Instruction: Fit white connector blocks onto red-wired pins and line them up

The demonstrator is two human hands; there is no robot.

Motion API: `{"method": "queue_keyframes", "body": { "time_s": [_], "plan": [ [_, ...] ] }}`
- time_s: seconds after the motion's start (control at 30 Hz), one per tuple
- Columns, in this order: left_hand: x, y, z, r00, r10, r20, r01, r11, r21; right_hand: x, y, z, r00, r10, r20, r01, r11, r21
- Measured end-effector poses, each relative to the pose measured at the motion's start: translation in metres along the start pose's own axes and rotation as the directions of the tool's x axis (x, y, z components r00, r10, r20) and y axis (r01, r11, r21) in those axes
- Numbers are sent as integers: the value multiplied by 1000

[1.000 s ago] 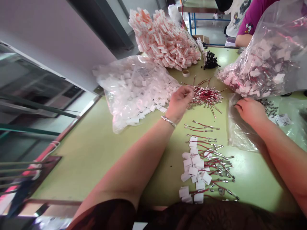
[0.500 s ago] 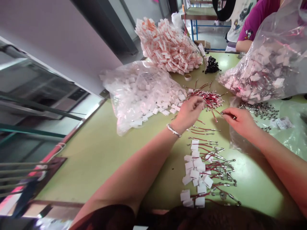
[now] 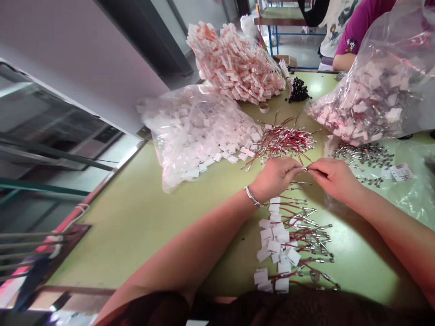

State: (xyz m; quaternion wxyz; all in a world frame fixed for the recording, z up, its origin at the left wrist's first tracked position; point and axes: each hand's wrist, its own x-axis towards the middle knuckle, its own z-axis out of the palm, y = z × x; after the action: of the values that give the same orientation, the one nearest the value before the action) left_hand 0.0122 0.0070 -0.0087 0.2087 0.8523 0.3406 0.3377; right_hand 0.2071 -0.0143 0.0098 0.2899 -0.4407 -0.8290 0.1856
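My left hand, with a silver bracelet at the wrist, is closed in a pinch, its fingertips on a small metal-ended piece. Opposite it, my right hand pinches the same spot, fingertips almost touching the left ones. Most of what the fingers hold is covered by them. Just behind lies a loose heap of short red wires with metal ends. Toward me, a column of red wires with metal ends lies on the table, many with white plastic housings on their left ends.
A clear bag of white housings lies open at left. Behind it is a big heap of pinkish-white connectors, with black-tipped wires alongside. Small metal parts rest on plastic at right, below another full bag. A person's purple sleeve shows beyond.
My left hand has left the red wire heap and come toward me and right, meeting my right hand. Both hands now pinch together at one small piece.
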Motion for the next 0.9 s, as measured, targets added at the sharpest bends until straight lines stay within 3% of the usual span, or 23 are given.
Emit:
{"method": "queue_keyframes", "body": {
  "time_s": [0.1, 0.2, 0.3, 0.37, 0.47, 0.57, 0.63, 0.7, 0.8, 0.9],
  "plan": [
    [-1, -2, -5, 975, 164, 152, -185, 972, 141, 0, -5, -2, 981, 132, 140, -151, 980, 130],
    [5, -2, -19, 960, 180, 212, -205, 973, 104, 1, -8, -1, 949, 266, 170, -302, 924, 236],
    [14, -7, -36, 957, 171, 234, -185, 982, 37, 2, -5, 3, 972, 192, 135, -210, 968, 134],
    [15, -15, -42, 964, 130, 231, -157, 983, 99, 2, -3, 5, 980, 107, 168, -107, 994, -8],
    [11, -29, -39, 954, 31, 300, -118, 954, 276, 3, -2, -1, 964, 84, 252, -35, 980, -194],
    [7, -38, -25, 940, -26, 341, -100, 933, 346, 6, 7, -24, 977, 168, 131, -123, 946, -300],
    [7, -40, -18, 948, -23, 319, -84, 944, 318, 10, 21, -45, 964, 264, -27, -254, 891, -377],
    [10, -38, -15, 966, -6, 258, -55, 971, 231, 11, 40, -63, 940, 330, -92, -330, 799, -503],
    [16, -34, -18, 996, -87, 6, 87, 995, -52, 9, 65, -68, 957, 291, 4, -224, 745, -629],
    [19, -31, -23, 925, -320, -204, 183, 847, -500, 6, 73, -49, 966, 237, 101, -102, 711, -696]
  ]
}}
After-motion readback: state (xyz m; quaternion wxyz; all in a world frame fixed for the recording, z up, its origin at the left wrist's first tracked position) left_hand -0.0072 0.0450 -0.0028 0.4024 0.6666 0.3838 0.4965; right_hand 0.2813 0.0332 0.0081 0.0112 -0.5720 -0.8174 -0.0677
